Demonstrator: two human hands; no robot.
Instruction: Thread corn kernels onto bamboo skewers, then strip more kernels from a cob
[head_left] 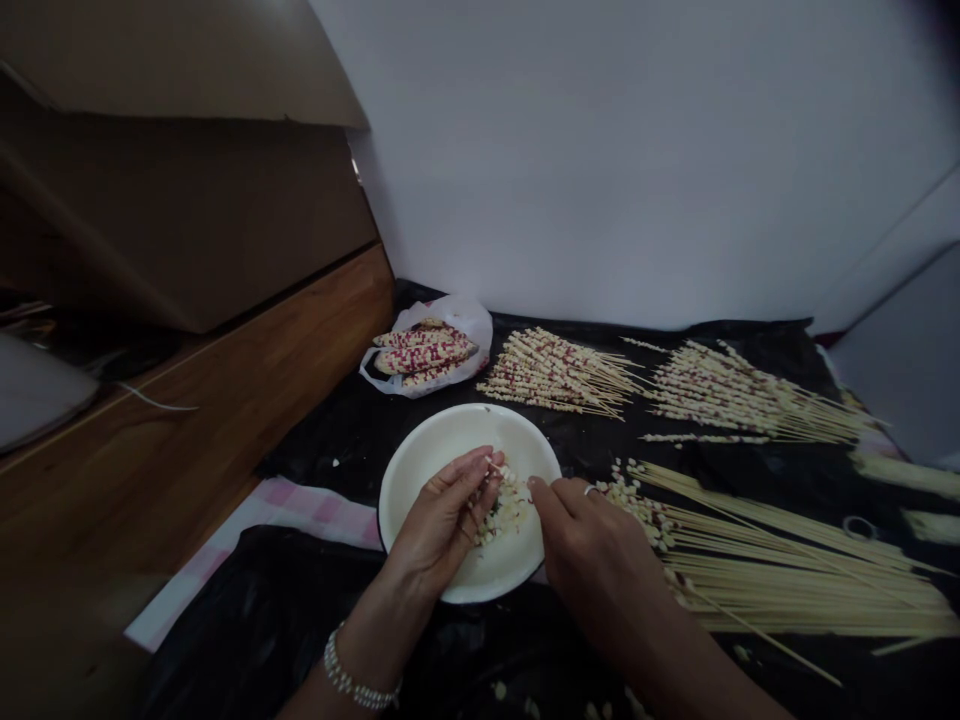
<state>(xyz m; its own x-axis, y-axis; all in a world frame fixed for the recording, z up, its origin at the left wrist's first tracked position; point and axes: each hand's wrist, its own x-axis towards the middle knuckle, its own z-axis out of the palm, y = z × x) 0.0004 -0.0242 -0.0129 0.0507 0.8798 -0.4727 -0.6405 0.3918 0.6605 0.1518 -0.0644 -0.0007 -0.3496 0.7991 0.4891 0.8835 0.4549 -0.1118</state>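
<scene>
A white basin (411,460) with loose corn kernels (512,508) in its bottom stands in front of me. My left hand (454,510) is over the basin, palm turned inward, its thumb and fingers pinched on a small pale corn kernel. At the basin's right rim, my right hand (592,535) is closed, thumb pressed against the curled index finger. Whatever it grips is too thin or too hidden to make out. Just beyond the right hand lie bare thin sticks (787,570), with a pile of loose kernels (637,505) on their near ends.
Behind the basin, a plastic bag (476,320) holds several red-and-white corn cobs (424,350). Two heaps of kernel-threaded skewers (551,370) (727,395) lie by the white wall (637,160). Black sheeting (322,430) covers the surface. A cardboard box (187,200) stands at left.
</scene>
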